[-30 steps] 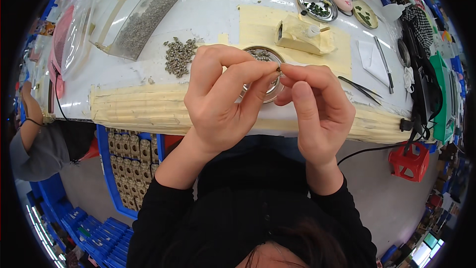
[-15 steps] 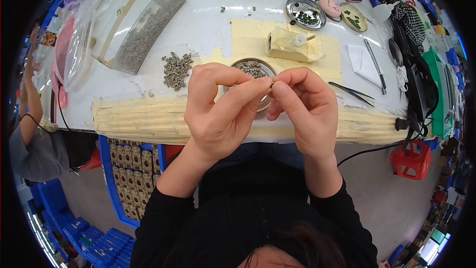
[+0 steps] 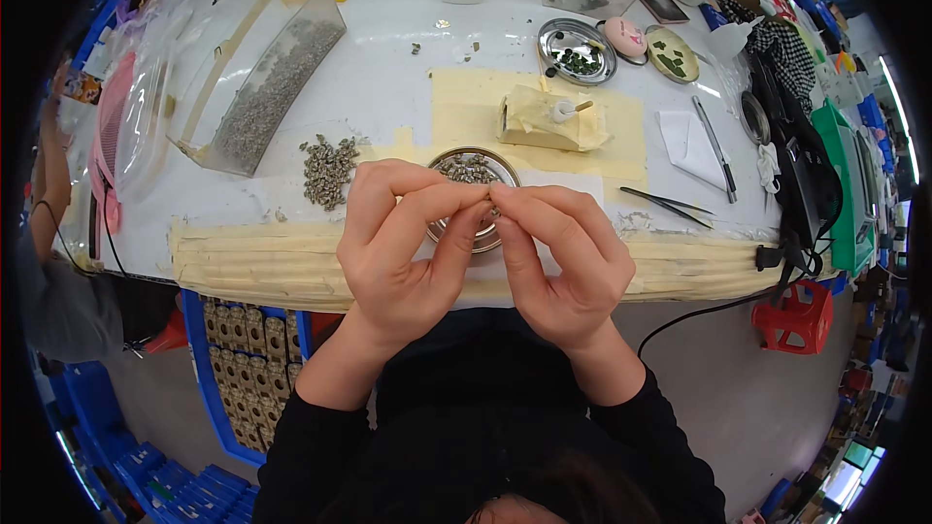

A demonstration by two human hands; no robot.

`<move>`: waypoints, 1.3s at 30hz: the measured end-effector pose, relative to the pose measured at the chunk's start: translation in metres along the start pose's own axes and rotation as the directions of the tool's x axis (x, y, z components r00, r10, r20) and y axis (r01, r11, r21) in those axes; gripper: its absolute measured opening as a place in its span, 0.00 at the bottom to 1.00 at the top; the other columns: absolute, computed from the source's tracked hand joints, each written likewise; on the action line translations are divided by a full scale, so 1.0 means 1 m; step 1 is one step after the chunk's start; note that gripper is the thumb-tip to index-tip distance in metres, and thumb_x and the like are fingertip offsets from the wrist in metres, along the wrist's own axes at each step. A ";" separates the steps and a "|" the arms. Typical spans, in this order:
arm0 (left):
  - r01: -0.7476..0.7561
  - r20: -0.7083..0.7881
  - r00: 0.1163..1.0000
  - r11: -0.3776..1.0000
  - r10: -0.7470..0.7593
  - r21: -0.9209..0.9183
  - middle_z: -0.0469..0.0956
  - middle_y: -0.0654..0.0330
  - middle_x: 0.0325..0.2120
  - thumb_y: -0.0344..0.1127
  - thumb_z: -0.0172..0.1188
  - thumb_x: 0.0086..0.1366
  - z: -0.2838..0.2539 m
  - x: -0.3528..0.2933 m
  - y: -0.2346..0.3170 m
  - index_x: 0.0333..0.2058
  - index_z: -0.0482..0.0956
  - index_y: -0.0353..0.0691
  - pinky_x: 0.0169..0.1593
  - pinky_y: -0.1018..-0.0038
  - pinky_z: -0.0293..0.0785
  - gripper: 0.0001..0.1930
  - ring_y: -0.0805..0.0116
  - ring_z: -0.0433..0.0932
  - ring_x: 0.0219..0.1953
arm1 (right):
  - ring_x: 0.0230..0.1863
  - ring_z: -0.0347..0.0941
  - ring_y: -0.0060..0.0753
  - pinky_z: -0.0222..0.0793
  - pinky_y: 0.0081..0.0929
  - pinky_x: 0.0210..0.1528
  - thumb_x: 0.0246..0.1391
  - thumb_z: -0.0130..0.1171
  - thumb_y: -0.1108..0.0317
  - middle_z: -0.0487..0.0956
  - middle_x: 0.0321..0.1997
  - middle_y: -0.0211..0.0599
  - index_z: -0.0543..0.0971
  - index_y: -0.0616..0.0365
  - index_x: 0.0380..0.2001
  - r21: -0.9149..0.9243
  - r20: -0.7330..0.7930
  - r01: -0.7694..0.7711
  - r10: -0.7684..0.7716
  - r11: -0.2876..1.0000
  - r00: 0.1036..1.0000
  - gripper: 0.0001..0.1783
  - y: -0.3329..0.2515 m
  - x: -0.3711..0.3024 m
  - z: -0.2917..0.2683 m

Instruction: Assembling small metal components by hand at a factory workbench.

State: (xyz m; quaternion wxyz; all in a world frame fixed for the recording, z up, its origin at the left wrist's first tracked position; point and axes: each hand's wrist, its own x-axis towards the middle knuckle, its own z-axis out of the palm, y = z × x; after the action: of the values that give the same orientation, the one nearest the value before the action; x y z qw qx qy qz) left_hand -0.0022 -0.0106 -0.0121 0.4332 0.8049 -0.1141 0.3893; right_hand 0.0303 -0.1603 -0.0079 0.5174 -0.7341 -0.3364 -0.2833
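Fingertips of my left hand (image 3: 400, 247) and my right hand (image 3: 563, 257) meet in a pinch above a round metal dish (image 3: 513, 173). Between them is a small metal part (image 3: 494, 213), mostly covered by the fingers; its exact kind cannot be made out. Similar small grey metal parts (image 3: 468, 171) lie in the dish, partly hidden behind my hands. To the left of the dish, a loose pile of metal parts (image 3: 328, 171) rests on the white table.
A clear bin (image 3: 277, 78) of metal parts lies at left. Behind the dish stands a tape-covered block (image 3: 551, 121). Tweezers (image 3: 670, 206), a pen-like tool (image 3: 715, 150) and a plate with dark green pieces (image 3: 577, 50) are at right. Tape covers the front edge (image 3: 262, 257).
Both hands have shifted slightly left and nearer to me in the picture. The fingers have changed their pinch, and the small part now shows a little between them. The whole view has shifted a bit.
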 end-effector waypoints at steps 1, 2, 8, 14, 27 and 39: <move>0.002 0.004 1.000 1.000 -0.002 -0.001 0.75 0.60 0.30 0.21 0.70 0.52 0.000 0.001 0.001 0.34 0.84 0.36 0.34 0.73 0.69 0.09 0.65 0.73 0.32 | 0.29 0.79 0.33 0.75 0.24 0.29 0.47 0.68 0.82 0.82 0.35 0.39 0.84 0.61 0.43 0.007 0.001 -0.006 0.006 1.000 1.000 0.17 0.000 0.000 0.000; 0.003 0.008 1.000 1.000 -0.003 -0.003 0.75 0.60 0.30 0.21 0.70 0.52 0.000 0.001 0.002 0.34 0.84 0.36 0.34 0.73 0.69 0.09 0.65 0.73 0.32 | 0.30 0.79 0.33 0.75 0.24 0.29 0.47 0.68 0.82 0.82 0.35 0.39 0.84 0.62 0.42 0.004 -0.001 -0.009 0.009 1.000 1.000 0.17 0.000 0.001 0.000; 0.059 0.037 0.998 0.993 -0.055 -0.105 0.76 0.60 0.30 0.21 0.70 0.53 -0.002 0.000 -0.001 0.34 0.84 0.35 0.33 0.75 0.69 0.09 0.67 0.73 0.31 | 0.30 0.79 0.33 0.75 0.25 0.30 0.47 0.67 0.83 0.82 0.34 0.40 0.84 0.62 0.40 0.023 0.009 -0.038 0.038 0.999 0.999 0.14 0.000 0.001 0.002; 0.095 0.009 0.995 0.979 -0.095 -0.183 0.76 0.61 0.30 0.21 0.70 0.54 -0.003 0.002 0.002 0.35 0.85 0.35 0.34 0.75 0.69 0.09 0.68 0.74 0.32 | 0.30 0.79 0.31 0.75 0.24 0.31 0.48 0.67 0.84 0.81 0.34 0.40 0.84 0.62 0.41 0.107 0.055 -0.148 0.143 0.983 0.988 0.15 -0.001 0.000 -0.002; -0.021 0.042 0.999 1.000 0.021 0.014 0.75 0.59 0.30 0.19 0.68 0.52 0.000 0.005 0.004 0.34 0.83 0.35 0.35 0.74 0.69 0.10 0.65 0.73 0.32 | 0.31 0.75 0.29 0.73 0.23 0.33 0.40 0.63 0.87 0.78 0.38 0.37 0.86 0.55 0.45 0.041 0.054 -0.013 0.011 0.999 0.998 0.25 0.002 -0.003 -0.005; 0.102 0.144 0.986 0.990 -0.087 -0.098 0.75 0.60 0.31 0.21 0.68 0.54 -0.001 0.007 0.005 0.33 0.83 0.36 0.36 0.73 0.70 0.07 0.64 0.73 0.33 | 0.32 0.74 0.34 0.72 0.25 0.31 0.39 0.63 0.86 0.77 0.40 0.40 0.82 0.58 0.39 -0.017 0.019 0.033 -0.033 0.999 0.999 0.21 0.007 -0.001 0.001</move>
State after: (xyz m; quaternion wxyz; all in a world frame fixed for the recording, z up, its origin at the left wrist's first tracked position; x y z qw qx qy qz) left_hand -0.0006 -0.0113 -0.0036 0.4839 0.8108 -0.1261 0.3043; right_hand 0.0356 -0.1613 -0.0129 0.5033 -0.7353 -0.3509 -0.2879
